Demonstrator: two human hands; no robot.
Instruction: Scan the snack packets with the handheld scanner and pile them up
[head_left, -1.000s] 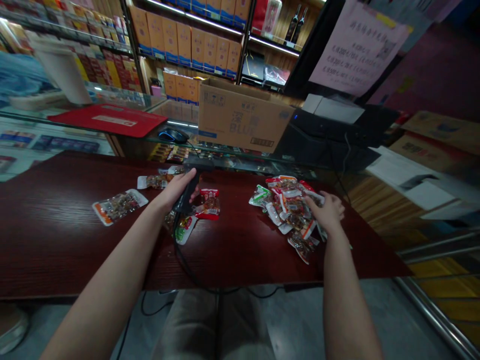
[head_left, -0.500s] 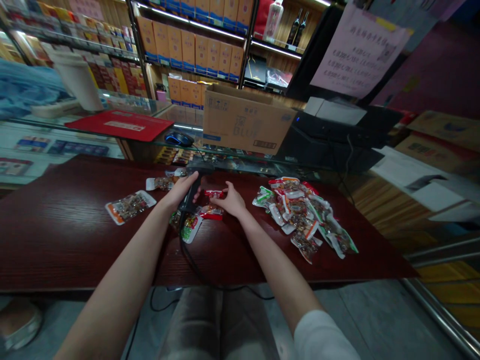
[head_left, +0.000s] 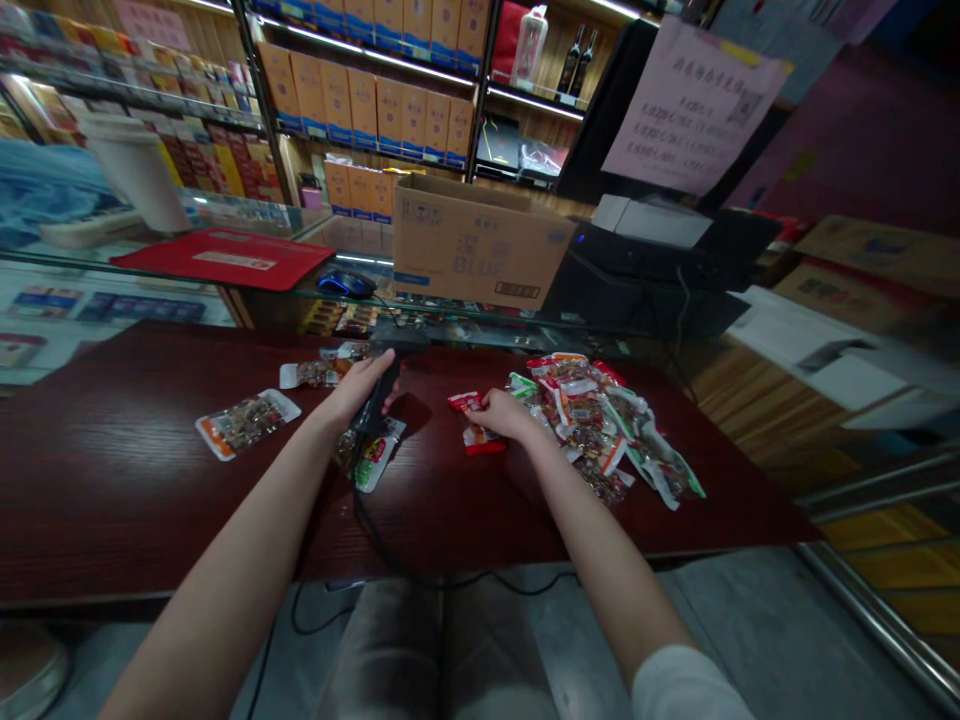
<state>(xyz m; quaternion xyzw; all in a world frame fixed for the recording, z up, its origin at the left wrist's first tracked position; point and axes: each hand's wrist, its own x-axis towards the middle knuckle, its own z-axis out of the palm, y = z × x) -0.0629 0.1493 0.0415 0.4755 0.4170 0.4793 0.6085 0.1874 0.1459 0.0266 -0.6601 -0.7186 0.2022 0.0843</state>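
My left hand (head_left: 365,387) is wrapped round the handle of a black barcode scanner (head_left: 397,340), its cable hanging down over the table's front edge. Under and beside that hand lies a green-and-white snack packet (head_left: 377,455), partly hidden. My right hand (head_left: 504,412) has its fingers closed on a red snack packet (head_left: 480,437) at the table's middle. Just right of it is a heap of snack packets (head_left: 589,405) in red, green and white wrapping. To the left lie an orange-and-white packet (head_left: 249,422) and another clear packet (head_left: 311,374).
The dark red wooden table (head_left: 127,470) meets a glass counter behind. On the counter are a cardboard box (head_left: 480,245), a mouse (head_left: 346,284), a red mat (head_left: 232,258) and a white cup (head_left: 136,170). A metal rail (head_left: 877,610) runs at the right.
My right hand has moved right towards the heap, and the red packet has come with it, away from the scanner. My left hand still holds the scanner. The view has shifted slightly.
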